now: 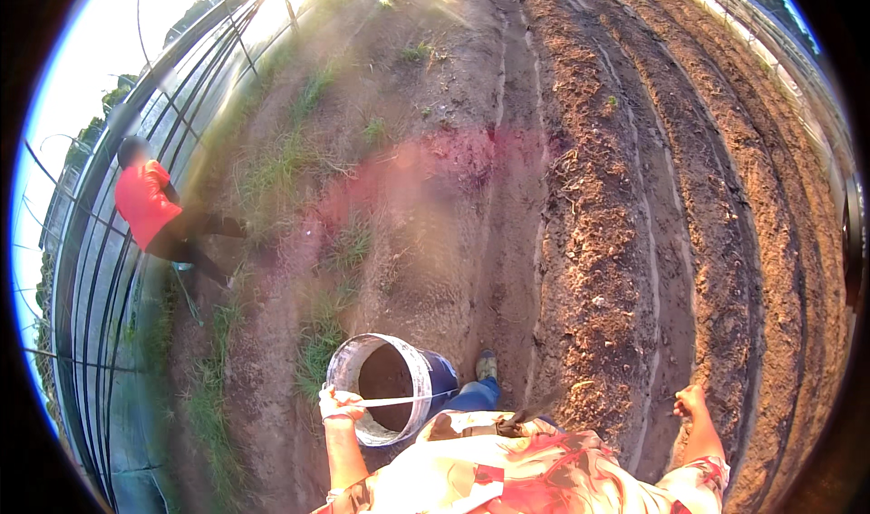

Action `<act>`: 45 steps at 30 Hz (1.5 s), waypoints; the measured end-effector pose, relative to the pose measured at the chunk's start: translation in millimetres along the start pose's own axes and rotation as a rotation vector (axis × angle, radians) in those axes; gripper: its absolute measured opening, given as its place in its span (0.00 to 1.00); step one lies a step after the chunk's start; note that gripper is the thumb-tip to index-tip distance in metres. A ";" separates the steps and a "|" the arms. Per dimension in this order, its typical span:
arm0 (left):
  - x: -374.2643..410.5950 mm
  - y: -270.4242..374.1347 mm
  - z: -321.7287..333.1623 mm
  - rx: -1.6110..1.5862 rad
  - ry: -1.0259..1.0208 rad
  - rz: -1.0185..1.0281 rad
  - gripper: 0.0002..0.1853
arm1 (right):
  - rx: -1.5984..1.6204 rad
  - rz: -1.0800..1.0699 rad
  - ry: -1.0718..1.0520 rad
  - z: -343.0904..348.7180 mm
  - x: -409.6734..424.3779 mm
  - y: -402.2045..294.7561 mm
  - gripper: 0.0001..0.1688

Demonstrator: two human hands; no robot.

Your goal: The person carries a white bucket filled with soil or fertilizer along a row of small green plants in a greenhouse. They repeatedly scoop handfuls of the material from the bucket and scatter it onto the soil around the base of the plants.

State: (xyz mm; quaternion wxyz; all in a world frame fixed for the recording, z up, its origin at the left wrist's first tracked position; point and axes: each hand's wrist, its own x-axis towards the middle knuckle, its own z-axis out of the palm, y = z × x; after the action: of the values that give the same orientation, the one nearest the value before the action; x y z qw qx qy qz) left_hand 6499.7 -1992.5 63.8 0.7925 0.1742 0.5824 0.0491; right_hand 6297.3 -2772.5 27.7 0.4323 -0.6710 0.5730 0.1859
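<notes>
My left hand point(340, 404) grips the pale strap handle point(401, 400) of a blue plastic bucket point(443, 377) at my left side. The bucket's inside wall is whitish and smeared, and brown material point(386, 383) resembling soil lies in it. The bucket's mouth is tilted toward the left of the view. Out to the right, my right hand point(690, 402) hangs over a furrow beside a soil ridge, its fingers curled. Whether anything is inside those fingers is hidden. One shoe point(486, 366) of mine stands in the furrow ahead of the bucket.
Long raised soil beds point(591, 242) run forward on the right, with muddy furrows point(510, 276) between them. Grass tufts point(272, 181) grow at left. A person in a red shirt point(146, 201) is beside a metal-framed structure with dark pipes point(102, 296). Sun glare blurs the upper left.
</notes>
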 end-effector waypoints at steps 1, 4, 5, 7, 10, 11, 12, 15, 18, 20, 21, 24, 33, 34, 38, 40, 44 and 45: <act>13.3 4.4 27.2 -0.036 0.010 -0.029 0.19 | -0.061 0.077 -0.033 -4.5 2.7 -5.1 0.05; 16.2 -7.0 119.9 0.065 0.004 0.022 0.19 | 0.011 0.147 0.026 -14.3 5.6 -41.4 0.06; 19.1 -10.1 146.0 0.098 -0.010 0.008 0.20 | 0.018 0.192 -0.002 -18.9 15.7 -47.1 0.07; 46.0 -6.3 184.3 0.063 -0.155 -0.008 0.23 | 0.039 0.230 -0.025 -18.7 44.2 -65.0 0.09; 36.4 -26.1 257.0 0.060 -0.122 0.068 0.23 | 0.059 0.290 -0.052 -7.1 85.5 -115.1 0.09; 48.9 -27.1 276.4 -0.061 -0.150 -0.030 0.23 | 0.069 0.298 -0.066 -2.5 93.4 -143.7 0.09; 55.1 -27.5 294.5 -0.116 -0.144 -0.020 0.23 | 0.074 0.301 -0.086 3.9 110.7 -170.4 0.09; 76.2 -39.8 356.2 -0.267 -0.141 -0.031 0.24 | 0.050 0.245 -0.098 13.3 163.7 -259.2 0.08; 94.6 -50.1 410.4 -0.269 -0.027 0.031 0.23 | -0.032 0.136 -0.128 17.7 194.0 -371.8 0.08; 125.6 -54.2 422.4 -0.404 -0.079 -0.066 0.23 | -0.092 0.051 -0.175 1.3 217.9 -438.6 0.09; 131.6 -73.9 441.4 -0.452 -0.085 -0.145 0.23 | -0.093 0.061 -0.150 -11.4 235.5 -464.2 0.08; 145.3 -129.0 499.2 -0.426 0.000 0.018 0.21 | -0.030 -0.032 -0.105 -11.7 257.8 -555.1 0.07; 164.6 -144.4 557.5 -0.358 -0.081 0.044 0.21 | -0.114 -0.059 -0.245 66.0 215.6 -613.0 0.11; 164.9 -147.9 558.8 -0.366 -0.102 0.008 0.20 | -0.170 -0.043 -0.253 69.2 213.8 -611.2 0.12; 157.4 -162.3 566.8 -0.340 -0.116 -0.082 0.17 | -0.278 -0.033 -0.232 93.0 225.8 -610.6 0.11; 148.6 -167.9 570.0 -0.321 -0.112 -0.085 0.16 | -0.318 -0.086 -0.221 117.2 236.2 -632.8 0.11; 156.3 -185.9 569.4 -0.281 -0.206 -0.113 0.16 | -0.480 -0.283 -0.346 185.6 243.7 -712.6 0.13; 155.5 -185.1 569.1 -0.292 -0.203 -0.115 0.16 | -0.488 -0.319 -0.399 211.7 238.9 -738.6 0.13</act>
State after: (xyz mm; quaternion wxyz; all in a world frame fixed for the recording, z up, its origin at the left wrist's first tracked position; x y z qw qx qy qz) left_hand 7060.9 -2246.3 9.8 0.8657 0.0279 0.4949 0.0697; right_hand 7101.5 -2772.3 2.9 0.3861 -0.7861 0.3040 0.3750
